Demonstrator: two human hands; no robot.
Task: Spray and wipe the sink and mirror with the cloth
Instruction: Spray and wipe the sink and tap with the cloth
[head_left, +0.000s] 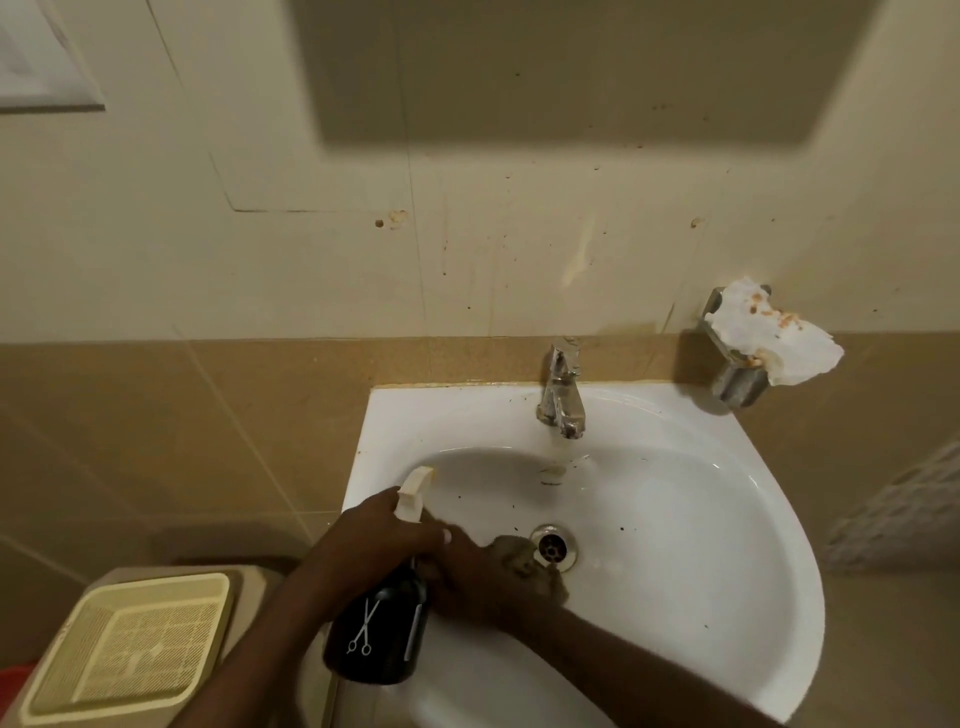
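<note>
Two hands are busy at the near left side of a white sink (701, 519). The left hand (384, 535) is wrapped around the neck of a black spray bottle (379, 634), just under its pale yellow spray head (413, 491). The bottle has a little white picture of scissors on it. It tilts, with its bottom toward the near side and its nozzle pointing far, over the left rim of the sink.

The right hand (483, 587) is down inside the bowl, pressing on a brownish cloth (530, 564). The cloth lies just left of the metal drain (553, 548) and touches its edge. The hand is blurry (so I cannot tell if the fingers are curled around the cloth or flat on top of it). The two hands touch each other near the bottle.

Small dark specks dot the bowl. A shiny tap (561, 395) stands at the far edge of the sink. To the far right, a metal holder (737, 379) on the wall has a crumpled white paper (774, 332) with orange stains on it. A cream plastic basket (130, 654) sits at the near left, well apart from the sink. High on the wall, the bottom of the mirror (571, 73) looks dark.
</note>
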